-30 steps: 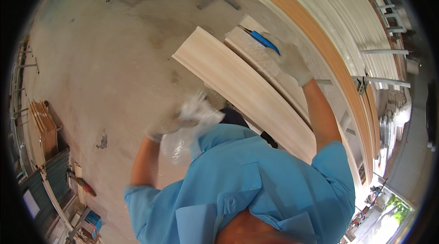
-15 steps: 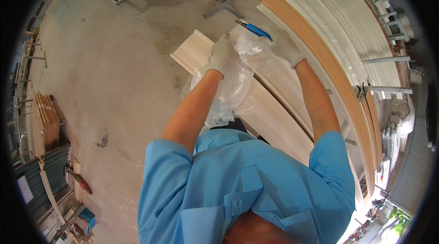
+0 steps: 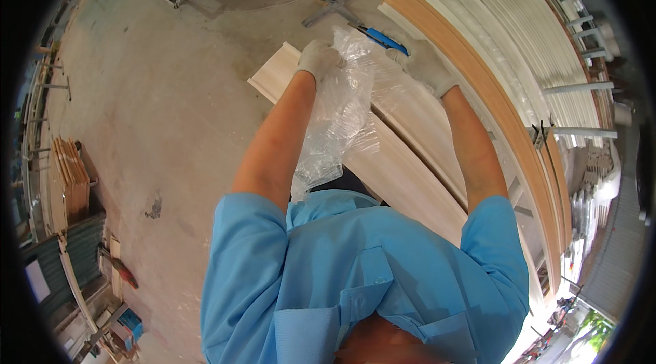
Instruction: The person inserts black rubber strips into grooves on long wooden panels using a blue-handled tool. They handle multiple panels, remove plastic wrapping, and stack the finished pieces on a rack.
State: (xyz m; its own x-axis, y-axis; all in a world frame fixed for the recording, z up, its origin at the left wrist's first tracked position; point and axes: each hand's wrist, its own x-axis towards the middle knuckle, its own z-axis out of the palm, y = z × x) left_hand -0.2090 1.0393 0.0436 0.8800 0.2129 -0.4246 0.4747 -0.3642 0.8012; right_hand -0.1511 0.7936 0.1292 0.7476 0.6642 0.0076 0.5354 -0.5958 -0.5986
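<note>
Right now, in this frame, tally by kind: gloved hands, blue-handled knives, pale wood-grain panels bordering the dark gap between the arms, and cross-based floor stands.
Left gloved hand and right gloved hand: 2
Blue-handled utility knife: 1
Left wood-grain panel and right wood-grain panel: 2
Cross-based floor stand: 1
Total: 6

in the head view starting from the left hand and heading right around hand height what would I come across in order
Left gloved hand, clear plastic film, blue utility knife, right gloved hand, long orange-brown board, long white strips.
</note>
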